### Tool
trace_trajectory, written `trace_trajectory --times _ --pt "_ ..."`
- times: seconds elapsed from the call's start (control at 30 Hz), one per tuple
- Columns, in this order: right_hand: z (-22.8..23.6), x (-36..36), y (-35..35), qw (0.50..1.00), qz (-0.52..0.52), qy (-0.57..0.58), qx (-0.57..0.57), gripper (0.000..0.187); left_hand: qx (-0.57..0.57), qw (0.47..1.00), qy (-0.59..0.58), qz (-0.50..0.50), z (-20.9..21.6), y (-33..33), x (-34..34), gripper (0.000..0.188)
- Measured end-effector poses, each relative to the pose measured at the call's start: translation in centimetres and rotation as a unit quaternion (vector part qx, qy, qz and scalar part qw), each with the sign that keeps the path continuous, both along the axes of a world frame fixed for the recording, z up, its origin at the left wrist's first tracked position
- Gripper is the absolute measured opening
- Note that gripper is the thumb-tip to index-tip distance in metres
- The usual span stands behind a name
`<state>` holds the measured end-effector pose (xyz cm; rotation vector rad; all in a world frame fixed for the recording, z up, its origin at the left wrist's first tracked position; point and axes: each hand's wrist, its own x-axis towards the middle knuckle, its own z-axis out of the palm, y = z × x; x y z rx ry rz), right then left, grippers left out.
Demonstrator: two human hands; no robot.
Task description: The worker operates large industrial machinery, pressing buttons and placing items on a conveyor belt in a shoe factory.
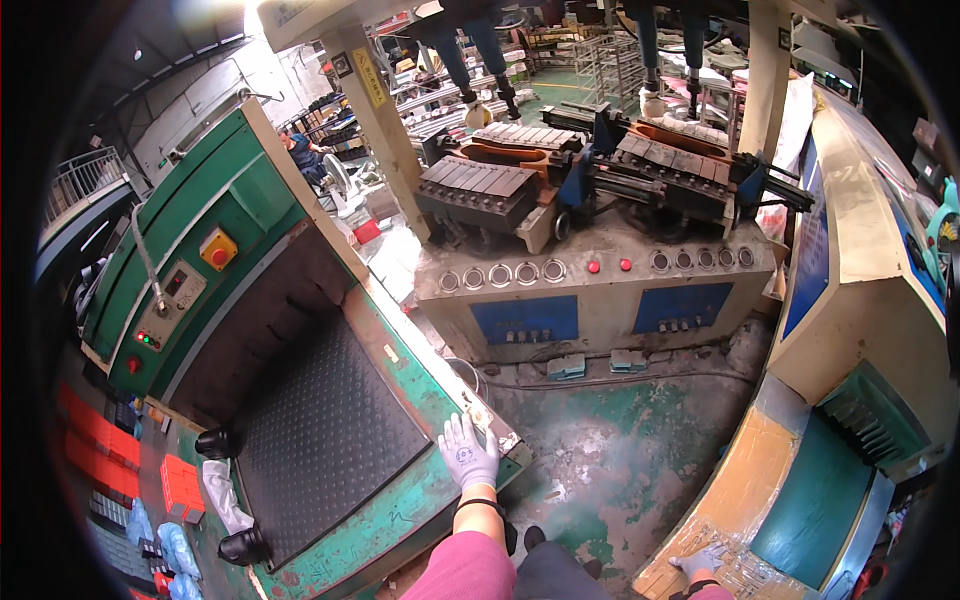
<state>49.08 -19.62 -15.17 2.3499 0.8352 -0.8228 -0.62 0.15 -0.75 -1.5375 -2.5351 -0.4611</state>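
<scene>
While the person stands between two machines, the left hand (468,452), gloved white, lies flat with fingers spread, holding nothing, on the green machine's rim (420,500), seemingly as a brace. Nearby, the right hand (700,562) rests equally empty on the worn yellow ledge (725,500). Beyond the left hand lies the black studded mat (325,420); farther off stands the grey press (600,290) with its row of buttons.

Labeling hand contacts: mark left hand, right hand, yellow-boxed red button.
left hand (467,452), head view, back of the glove.
right hand (700,563), head view, back of the glove.
red button (219,256), head view, button cap.
</scene>
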Motion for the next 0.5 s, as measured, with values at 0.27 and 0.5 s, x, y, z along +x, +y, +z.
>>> trace_trajectory --times 0.27,0.5 --pt "-0.6 0.3 -0.4 0.999 -0.004 0.011 0.038 0.154 0.002 1.0 0.007 -0.001 -0.1 0.0 -0.1 0.059" --pt "0.4 -0.2 0.4 1.0 -0.017 -0.009 -0.009 0.154 -0.008 1.0 0.004 0.005 0.3 -0.1 0.2 0.059"
